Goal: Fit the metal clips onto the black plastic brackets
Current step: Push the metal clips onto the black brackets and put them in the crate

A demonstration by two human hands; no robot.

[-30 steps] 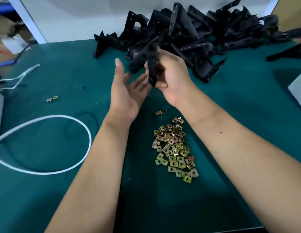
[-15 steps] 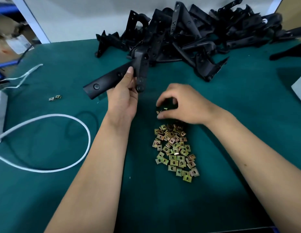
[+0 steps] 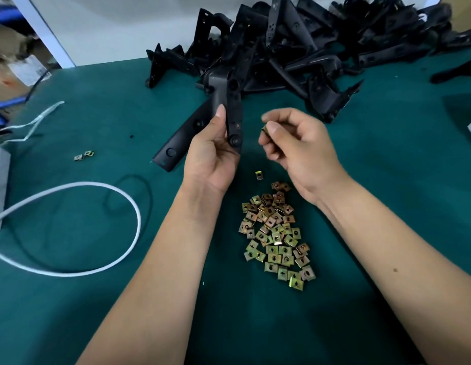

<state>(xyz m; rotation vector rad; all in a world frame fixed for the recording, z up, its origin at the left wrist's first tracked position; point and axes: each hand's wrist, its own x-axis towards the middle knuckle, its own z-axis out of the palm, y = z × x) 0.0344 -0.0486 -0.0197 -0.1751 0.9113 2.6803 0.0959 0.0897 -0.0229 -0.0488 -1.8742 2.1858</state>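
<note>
Above the green mat (image 3: 97, 325), your left hand (image 3: 210, 156) grips a black plastic bracket (image 3: 224, 101), thumb pressed along one arm of it and fingers wrapped behind; the bracket is a bent piece whose one arm runs down to the left with round holes along it, while the shorter arm hangs nearly straight down beside your thumb. Just to the right of it, apart from the bracket, your right hand (image 3: 300, 143) pinches a single metal clip (image 3: 265, 129) between thumb and forefinger, the other fingers curled in; the clip is mostly hidden by your fingertips, so its orientation appears edge-on but you cannot be sure of it. Below your hands, between your forearms, a loose pile of metal clips (image 3: 276, 233) lies spread on the mat, brass-coloured and square, with one stray clip (image 3: 259, 175) lying just above the pile. At the far edge of the mat a heap of black brackets (image 3: 321, 43) is tangled together against the white wall (image 3: 110, 27). On your left, a white cable (image 3: 97, 270) loops across the mat, and two more clips (image 3: 84, 155) lie near it, well apart from the main pile.
</note>
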